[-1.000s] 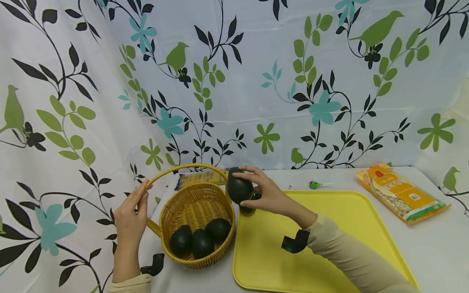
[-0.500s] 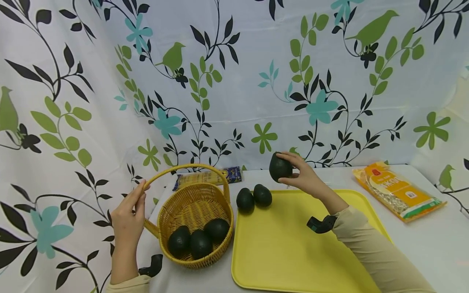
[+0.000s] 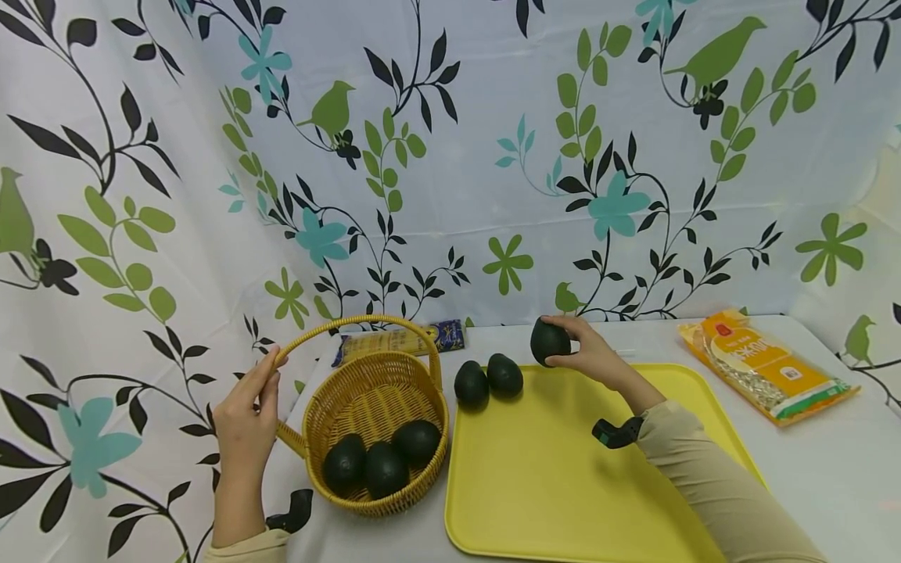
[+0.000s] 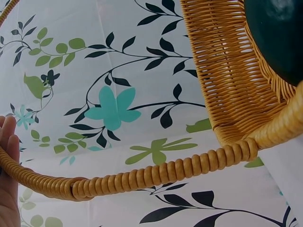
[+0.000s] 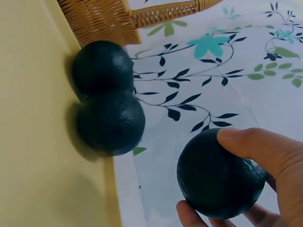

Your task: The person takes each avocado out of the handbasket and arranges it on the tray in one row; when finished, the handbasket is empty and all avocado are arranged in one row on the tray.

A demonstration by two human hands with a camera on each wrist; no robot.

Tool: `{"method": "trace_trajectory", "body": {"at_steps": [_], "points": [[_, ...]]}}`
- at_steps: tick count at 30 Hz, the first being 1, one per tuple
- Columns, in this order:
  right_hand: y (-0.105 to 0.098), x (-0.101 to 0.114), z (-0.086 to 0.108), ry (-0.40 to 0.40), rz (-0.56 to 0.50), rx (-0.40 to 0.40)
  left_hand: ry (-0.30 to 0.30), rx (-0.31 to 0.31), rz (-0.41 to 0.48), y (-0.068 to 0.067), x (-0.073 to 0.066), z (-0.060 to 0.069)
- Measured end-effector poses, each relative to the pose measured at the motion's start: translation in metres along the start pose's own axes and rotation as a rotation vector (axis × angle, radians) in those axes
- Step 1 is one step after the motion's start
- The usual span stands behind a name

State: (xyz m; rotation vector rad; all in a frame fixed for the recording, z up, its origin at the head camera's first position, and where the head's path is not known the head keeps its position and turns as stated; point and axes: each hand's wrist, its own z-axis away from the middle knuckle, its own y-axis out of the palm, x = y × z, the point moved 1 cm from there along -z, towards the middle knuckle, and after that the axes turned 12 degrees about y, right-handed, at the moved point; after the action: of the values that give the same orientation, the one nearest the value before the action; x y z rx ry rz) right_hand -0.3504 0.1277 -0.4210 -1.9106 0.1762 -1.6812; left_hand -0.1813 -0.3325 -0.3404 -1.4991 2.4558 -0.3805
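My left hand (image 3: 248, 414) holds the arched handle (image 3: 366, 318) of a yellow wicker basket (image 3: 313, 414); in the left wrist view the handle (image 4: 142, 179) crosses the picture and only a few fingers show at the edge. Three dark green avocados (image 3: 385, 469) lie inside the basket. With thumb and fingertips my right hand (image 3: 594, 358) grips another avocado (image 3: 550, 342) near the far edge of the yellow tray (image 3: 563, 485). Two avocados (image 3: 504, 376) sit side by side at the tray's far left corner. In the right wrist view the held avocado (image 5: 220, 175) looks apart from that pair (image 5: 111, 123).
Behind the basket lies a yellow and blue packet (image 3: 394, 342). An orange bag (image 3: 763, 363) rests on the white table (image 3: 845, 469) at the right. A patterned curtain (image 3: 450, 156) hangs behind the table. The tray stands just right of the basket.
My right hand has carried the avocado from beside the basket rightward to the tray's far edge, then lowered it slightly. The left hand stays on the handle.
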Motion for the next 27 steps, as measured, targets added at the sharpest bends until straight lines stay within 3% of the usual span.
{"method": "trace_trajectory", "body": {"at_steps": [7, 18, 27], "points": [[0.008, -0.013, -0.001, 0.050, -0.017, 0.061, 0.004, -0.016, -0.007, 0.002, 0.002, 0.001], [0.023, -0.035, -0.006, 0.039, 0.033, 0.120, -0.002, -0.021, -0.005, 0.002, 0.000, 0.001], [0.034, -0.038, -0.006, 0.035, 0.074, 0.157, -0.005, -0.023, -0.015, 0.002, -0.002, 0.000]]}}
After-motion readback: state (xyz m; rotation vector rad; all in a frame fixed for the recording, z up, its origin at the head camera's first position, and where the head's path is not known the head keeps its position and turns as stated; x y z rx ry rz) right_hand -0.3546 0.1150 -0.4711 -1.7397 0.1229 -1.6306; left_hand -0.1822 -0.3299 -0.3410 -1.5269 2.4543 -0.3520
